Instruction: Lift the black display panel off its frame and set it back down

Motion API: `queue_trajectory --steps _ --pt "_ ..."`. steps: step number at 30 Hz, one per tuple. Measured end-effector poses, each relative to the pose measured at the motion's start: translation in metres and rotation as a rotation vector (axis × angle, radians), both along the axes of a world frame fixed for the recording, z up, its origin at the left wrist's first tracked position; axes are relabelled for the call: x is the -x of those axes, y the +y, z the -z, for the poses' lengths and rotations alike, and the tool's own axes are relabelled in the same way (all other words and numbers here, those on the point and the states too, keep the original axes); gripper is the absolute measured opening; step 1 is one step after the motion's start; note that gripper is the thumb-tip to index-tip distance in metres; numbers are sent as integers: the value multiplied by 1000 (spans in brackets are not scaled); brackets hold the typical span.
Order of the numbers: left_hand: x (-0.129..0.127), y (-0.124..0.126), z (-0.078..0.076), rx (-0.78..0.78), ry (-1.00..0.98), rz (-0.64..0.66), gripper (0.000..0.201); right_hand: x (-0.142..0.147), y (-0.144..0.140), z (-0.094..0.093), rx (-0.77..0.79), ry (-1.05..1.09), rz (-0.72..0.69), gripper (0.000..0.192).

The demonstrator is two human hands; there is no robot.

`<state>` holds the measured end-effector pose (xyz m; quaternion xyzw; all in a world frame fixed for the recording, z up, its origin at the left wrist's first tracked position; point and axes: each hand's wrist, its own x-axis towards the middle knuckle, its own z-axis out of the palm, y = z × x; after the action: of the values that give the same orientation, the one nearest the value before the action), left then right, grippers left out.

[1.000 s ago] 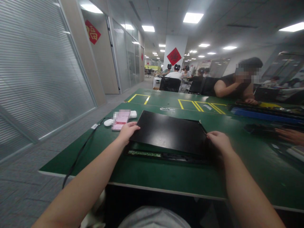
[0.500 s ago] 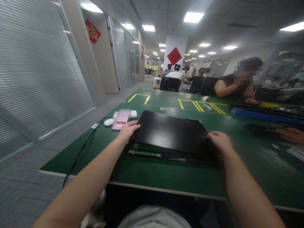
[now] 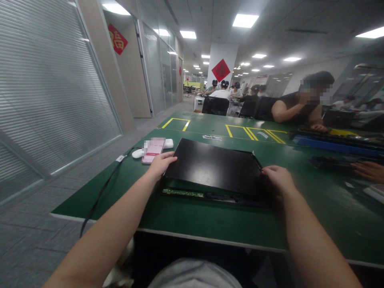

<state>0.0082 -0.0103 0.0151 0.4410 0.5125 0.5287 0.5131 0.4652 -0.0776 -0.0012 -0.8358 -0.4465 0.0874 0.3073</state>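
Black display panel (image 3: 214,165), flat and glossy, sits at the centre of the frame on a green table (image 3: 210,220), its near edge raised a little above a thin strip of circuit board (image 3: 183,193) and dark frame parts lying just under it. The left hand (image 3: 161,163) grips the panel's left edge, fingers curled over the rim. The right hand (image 3: 277,178) clasps the right edge in the same way. Holding both sides seems to keep the wide, thin sheet level and steady, with the fingers at its rim rather than on the middle of its face.

Just left of the left hand, a phone (image 3: 153,149) with a pink screen lies beside a small white charger (image 3: 136,154). A black cable (image 3: 100,192) runs from there off the table's left edge towards the floor.

Yellow tape outlines (image 3: 240,132) mark the table farther back. At the upper right, another person (image 3: 292,108) leans over a long blue tray (image 3: 336,145). A different person's hand (image 3: 367,171) rests on the table at the right edge. More seated people show in the far middle, under a red diamond sign (image 3: 221,70).
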Motion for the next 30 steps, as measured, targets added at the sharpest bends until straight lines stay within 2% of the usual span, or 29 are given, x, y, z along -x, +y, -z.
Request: queue_trajectory --steps 7,15,18,23,30 --pt "0 -5 -1 -69 302 27 24 3 0 -2 12 63 29 22" --pt "4 1 5 -236 620 32 5 0 0 -1 -18 117 53 21" --pt "4 3 6 -272 689 44 7 -1 1 1 -28 144 45 22" --pt "5 6 9 -302 696 56 12 -2 1 2 -47 144 40 24" --pt "9 14 20 -316 928 37 7 2 -1 -1 1 163 39 27"
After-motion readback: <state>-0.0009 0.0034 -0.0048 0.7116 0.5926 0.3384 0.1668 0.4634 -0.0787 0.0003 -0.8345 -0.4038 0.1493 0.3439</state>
